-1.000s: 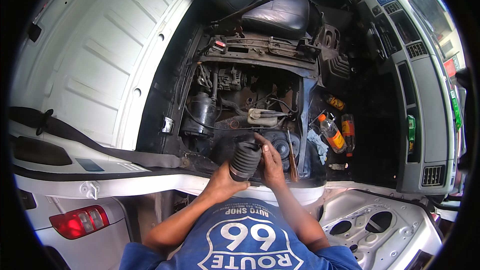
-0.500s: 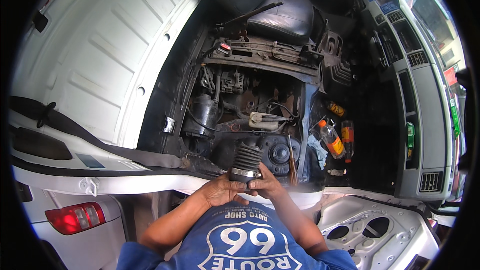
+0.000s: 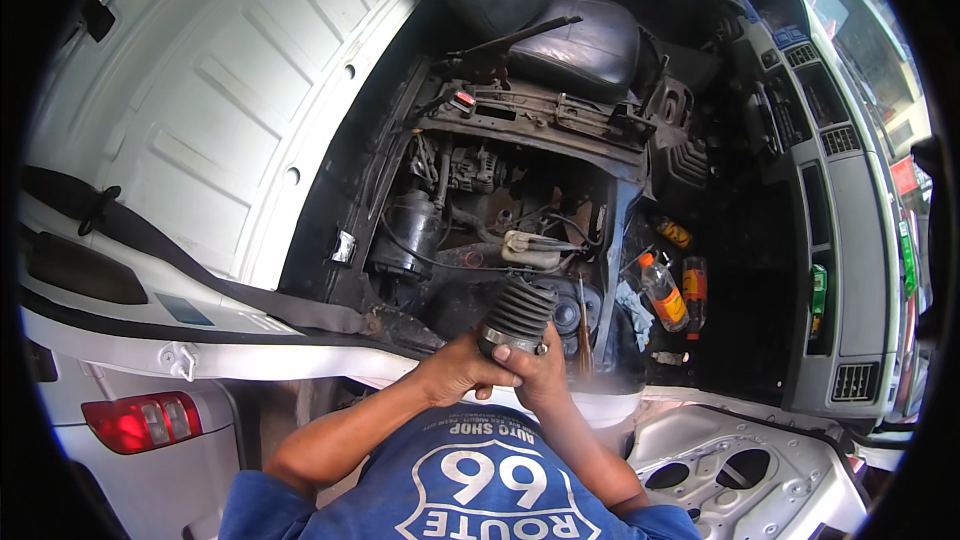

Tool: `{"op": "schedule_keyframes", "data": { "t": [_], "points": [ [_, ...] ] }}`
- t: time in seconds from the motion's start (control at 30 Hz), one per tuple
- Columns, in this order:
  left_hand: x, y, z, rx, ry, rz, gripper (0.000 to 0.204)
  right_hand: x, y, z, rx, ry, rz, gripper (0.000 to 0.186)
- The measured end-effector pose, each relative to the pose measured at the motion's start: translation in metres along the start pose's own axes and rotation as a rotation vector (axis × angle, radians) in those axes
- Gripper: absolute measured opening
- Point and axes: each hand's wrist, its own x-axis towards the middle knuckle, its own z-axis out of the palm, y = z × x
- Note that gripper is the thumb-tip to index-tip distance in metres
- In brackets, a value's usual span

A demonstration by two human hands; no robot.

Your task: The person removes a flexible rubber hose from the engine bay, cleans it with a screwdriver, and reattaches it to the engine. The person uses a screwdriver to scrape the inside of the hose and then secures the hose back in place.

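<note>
Ribbed rubber hose: one, black (image 3: 520,312), held over the near edge of the engine opening, ribbed end up and away from the person, tipped slightly right.
Clamp band: one, metal (image 3: 512,342), around the hose's lower end.
Bottles: two, side by side on the dark cab floor (image 3: 742,335); one orange-capped bottle (image 3: 664,292), one darker bottle (image 3: 694,292).
Yellow container: one (image 3: 673,232), beyond the bottles.
Pale blue cloth: one (image 3: 635,313), left of the bottles.
Slim tool: one, with a brownish handle (image 3: 585,345), to the right of the hose.
Left hand: palm turned inward (image 3: 462,370), fingers bent around the hose's lower left side, closed on it.
Right hand: raised from below (image 3: 543,372), fingers wrapped round the lower right side, closed on it as well; a thumb lies across the near face, though which fingers press underneath is hard to tell.
Forearms: both bent inward from the lower edge, wrists close together above the white sill (image 3: 605,402).
Edges: sill just beyond the shirt (image 3: 480,485); blue-grey rail (image 3: 620,240) bounding the opening on the right.
Room around hose: black canister (image 3: 408,230) and pale reservoir (image 3: 532,249) stand ahead, apart from it; the tighter side is the right, by the tool.
</note>
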Motion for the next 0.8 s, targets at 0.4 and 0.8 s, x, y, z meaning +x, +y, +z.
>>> {"op": "schedule_keyframes", "data": {
  "t": [0.4,0.8],
  "points": [
    [0.002,-0.008,-0.018,0.596,0.224,0.249,0.111,0.020,-0.022,-0.028,-0.121,-0.018,0.114,0.076],
    [-0.036,0.039,0.004,1.304,0.016,0.308,0.099,0.011,-0.096,-0.021,-1.353,-0.579,0.028,0.093]
  ]
}}
